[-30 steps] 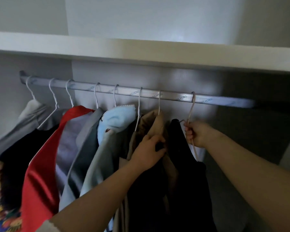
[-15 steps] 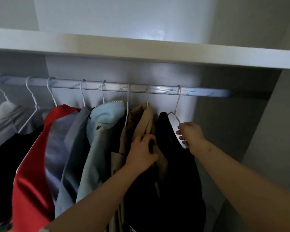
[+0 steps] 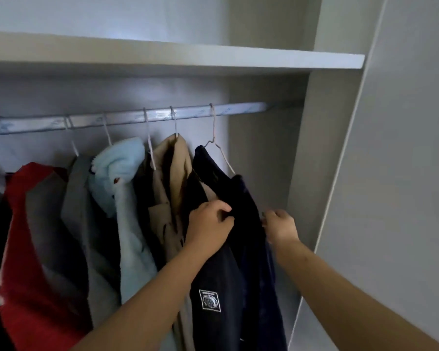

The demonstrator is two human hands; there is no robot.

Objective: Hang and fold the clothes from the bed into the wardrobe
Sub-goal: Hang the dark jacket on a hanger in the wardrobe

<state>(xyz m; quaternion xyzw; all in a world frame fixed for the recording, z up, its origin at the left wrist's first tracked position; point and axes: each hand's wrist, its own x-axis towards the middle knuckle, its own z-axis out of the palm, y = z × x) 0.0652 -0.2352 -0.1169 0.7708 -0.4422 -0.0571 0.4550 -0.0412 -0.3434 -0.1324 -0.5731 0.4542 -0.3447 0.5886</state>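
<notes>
A dark navy garment with a white patch hangs on a pale wire hanger at the right end of the wardrobe rail. My left hand pinches the navy cloth at its front, just right of a beige coat. My right hand grips the same garment's right edge. Further left on the rail hang a light blue fleece, a grey garment and a red one.
A white shelf runs above the rail. The wardrobe's side panel stands close on the right, with a door panel beyond it. A narrow gap separates the navy garment from the side wall.
Both hands have dropped from the hanger and the beige coat's shoulder down onto the navy garment's cloth. The view has swung right, and the hanger now hangs free on the rail.
</notes>
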